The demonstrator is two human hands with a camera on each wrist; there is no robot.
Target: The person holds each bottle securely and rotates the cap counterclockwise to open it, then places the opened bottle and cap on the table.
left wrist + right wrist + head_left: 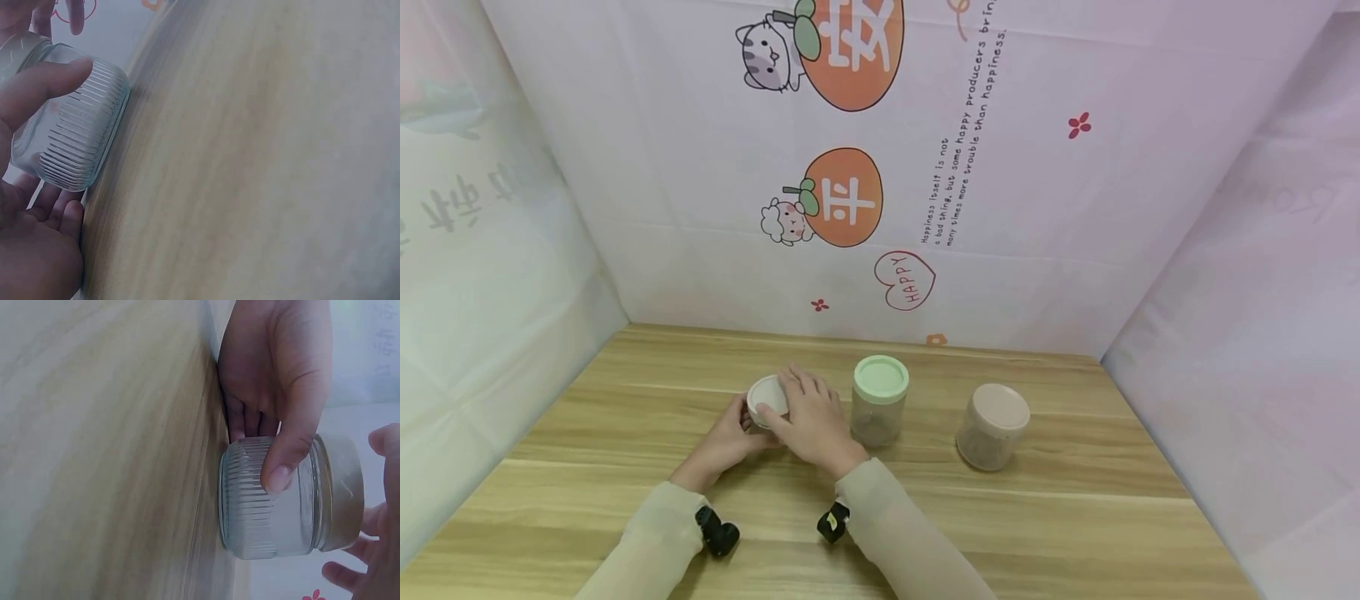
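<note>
A clear ribbed glass jar (256, 512) with a white lid (765, 400) stands upright on the wooden table. My left hand (726, 442) holds its body, the thumb (47, 87) lying along the glass and the fingers round the other side. At the lid, my right hand (815, 421) hovers with its fingers spread and thumb over the rim in the head view. In the right wrist view, gaps show between the right fingers (344, 575) and the lid; contact elsewhere is hidden.
Right of the hands stands a clear jar with a green lid (881, 379). Farther right is another jar with a pale pink lid (1000, 407). Printed white cloth (1015, 200) walls the table (1075, 517) at the back and sides.
</note>
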